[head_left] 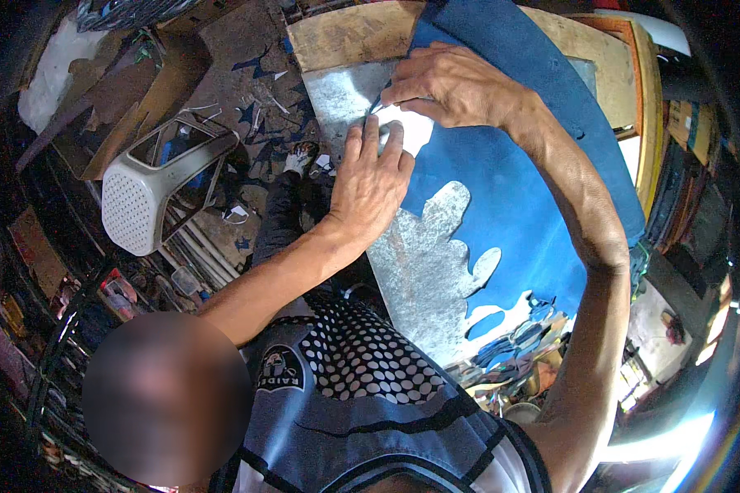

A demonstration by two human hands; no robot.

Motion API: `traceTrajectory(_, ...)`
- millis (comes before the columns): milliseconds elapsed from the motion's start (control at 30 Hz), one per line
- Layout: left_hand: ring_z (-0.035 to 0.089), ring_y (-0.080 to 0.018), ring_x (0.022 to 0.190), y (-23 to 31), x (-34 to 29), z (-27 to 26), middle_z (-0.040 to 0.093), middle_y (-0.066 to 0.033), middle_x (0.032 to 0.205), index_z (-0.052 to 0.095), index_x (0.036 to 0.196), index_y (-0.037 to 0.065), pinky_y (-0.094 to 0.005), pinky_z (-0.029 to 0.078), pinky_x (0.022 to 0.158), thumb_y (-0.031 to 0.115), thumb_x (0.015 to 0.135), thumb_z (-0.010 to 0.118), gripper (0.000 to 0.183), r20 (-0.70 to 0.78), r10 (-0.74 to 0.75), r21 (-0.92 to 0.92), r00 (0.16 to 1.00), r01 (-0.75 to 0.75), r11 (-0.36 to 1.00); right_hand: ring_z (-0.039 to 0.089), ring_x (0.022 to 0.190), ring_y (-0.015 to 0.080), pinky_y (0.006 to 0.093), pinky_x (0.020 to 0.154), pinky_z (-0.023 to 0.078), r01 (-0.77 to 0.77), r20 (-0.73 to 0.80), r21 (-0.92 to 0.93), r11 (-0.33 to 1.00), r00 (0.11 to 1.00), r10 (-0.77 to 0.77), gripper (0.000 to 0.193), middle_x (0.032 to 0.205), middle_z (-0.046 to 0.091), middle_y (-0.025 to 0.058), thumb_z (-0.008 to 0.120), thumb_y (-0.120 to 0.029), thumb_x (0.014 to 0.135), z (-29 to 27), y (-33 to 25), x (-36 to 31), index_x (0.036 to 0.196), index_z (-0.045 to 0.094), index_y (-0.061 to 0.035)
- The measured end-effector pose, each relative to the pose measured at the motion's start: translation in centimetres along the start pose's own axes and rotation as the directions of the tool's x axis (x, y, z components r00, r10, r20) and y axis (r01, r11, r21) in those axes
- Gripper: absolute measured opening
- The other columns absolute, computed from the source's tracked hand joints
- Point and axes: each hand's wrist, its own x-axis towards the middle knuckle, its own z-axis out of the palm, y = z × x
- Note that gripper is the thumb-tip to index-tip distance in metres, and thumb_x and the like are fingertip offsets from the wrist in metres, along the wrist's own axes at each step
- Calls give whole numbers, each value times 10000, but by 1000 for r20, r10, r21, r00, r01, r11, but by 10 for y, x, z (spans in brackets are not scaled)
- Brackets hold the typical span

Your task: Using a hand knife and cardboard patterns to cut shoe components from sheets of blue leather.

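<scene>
A large blue sheet of flexible material (518,205) lies over a grey metal-like board (411,271), which shows through rounded cut-outs along the sheet's left edge. My left hand (372,177) is spread flat, its fingertips pressing on a bright white template (419,131) near the sheet's far left edge. Just beyond it, my right hand (452,86) is closed around a thin dark pointed tool (376,106) with its tip down at the template's edge. The fingers hide most of this tool, so its exact kind is unclear.
Blue and white offcuts (518,337) are heaped at the board's near end. A white plastic stool (140,201) lies tipped over at left, by cardboard (152,99). Scraps (255,115) litter the floor. A wooden frame (645,99) borders the work surface at right.
</scene>
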Motion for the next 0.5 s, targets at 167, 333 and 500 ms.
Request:
traceTrajectory(167,504,-383,1245,-1,-1,0,556,-142,1333,681,1009,46,-513,365,1023,169,857,573,223,19,-10,19,1000,10,1000,599,1079,251,413,937,443,-21,32,-67,998,999,23,270,1131,654,64,672,-201,871,-1,-3,3,1134,713,-160)
traceTrajectory(333,511,-373,1242,-3,1,1,559,-136,1330,678,1012,49,-489,398,975,163,853,575,221,25,-16,6,1000,16,1000,584,1130,232,406,922,431,-79,46,-143,987,995,86,272,1180,633,61,672,-206,866,3,-6,5,1133,715,-181)
traceTrajectory(500,524,-361,1225,-3,3,-1,562,-135,1316,669,1005,50,-438,437,913,161,844,583,214,24,-28,14,999,28,1000,570,1153,218,395,924,427,-57,-55,-159,986,997,49,272,1197,640,42,671,-180,862,11,-1,3,1130,715,-190)
